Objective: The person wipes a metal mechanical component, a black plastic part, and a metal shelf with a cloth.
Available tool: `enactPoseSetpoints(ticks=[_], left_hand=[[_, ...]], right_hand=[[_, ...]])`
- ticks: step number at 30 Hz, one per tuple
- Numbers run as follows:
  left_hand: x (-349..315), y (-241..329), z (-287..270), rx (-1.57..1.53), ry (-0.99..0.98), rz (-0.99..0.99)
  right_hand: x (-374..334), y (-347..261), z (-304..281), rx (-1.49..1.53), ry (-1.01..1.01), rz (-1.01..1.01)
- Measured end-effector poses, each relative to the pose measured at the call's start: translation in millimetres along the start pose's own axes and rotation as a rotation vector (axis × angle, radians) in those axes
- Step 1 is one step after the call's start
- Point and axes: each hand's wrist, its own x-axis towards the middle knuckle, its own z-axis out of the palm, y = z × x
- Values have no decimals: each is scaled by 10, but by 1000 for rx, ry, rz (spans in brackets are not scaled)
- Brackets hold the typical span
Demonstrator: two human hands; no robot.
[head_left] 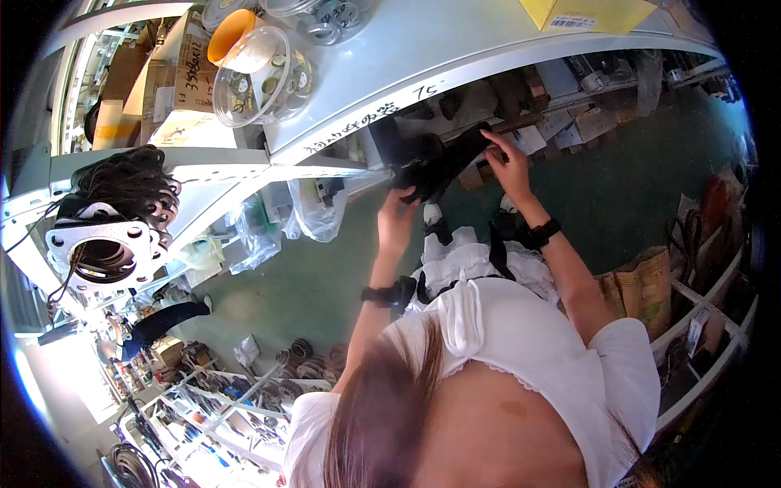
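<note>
A dark black object (447,163), long and soft-looking, is stretched between my two hands beside the white shelf; its kind is too dark to make out. My left hand (396,218) grips its lower left side, fingers curled at its edge. At its far right end, my right hand (510,168) pinches the upper corner between thumb and fingers. Black bands circle both wrists.
Along the white shelf (366,89) stand a clear plastic tub (260,77), an orange cup (231,37), cardboard boxes (191,69) and a yellow box (582,15). Black-corded flanged metal parts (106,250) hang at left. Another person (159,325) is farther off.
</note>
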Motion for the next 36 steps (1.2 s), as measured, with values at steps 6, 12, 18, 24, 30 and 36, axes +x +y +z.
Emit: enactPoseSetpoints(ticks=[6, 12, 18, 24, 30, 36], left_hand=[[-20, -153, 76, -28, -16, 141], [33, -619, 115, -274, 137, -146], [512, -540, 144, -105, 124, -139], [705, -801, 274, -72, 182, -110], [681, -432, 164, -119, 133, -236], [722, -522, 112, 4, 66, -195]], right_hand=[[-45, 109, 157, 28, -138, 473], [-15, -62, 763, -4, -87, 297], [-194, 297, 1341, -235, -118, 273], [-238, 40, 893, -433, -549, 351], [-288, 423, 1200, -132, -288, 311], [-143, 321, 1064, -293, -400, 274]])
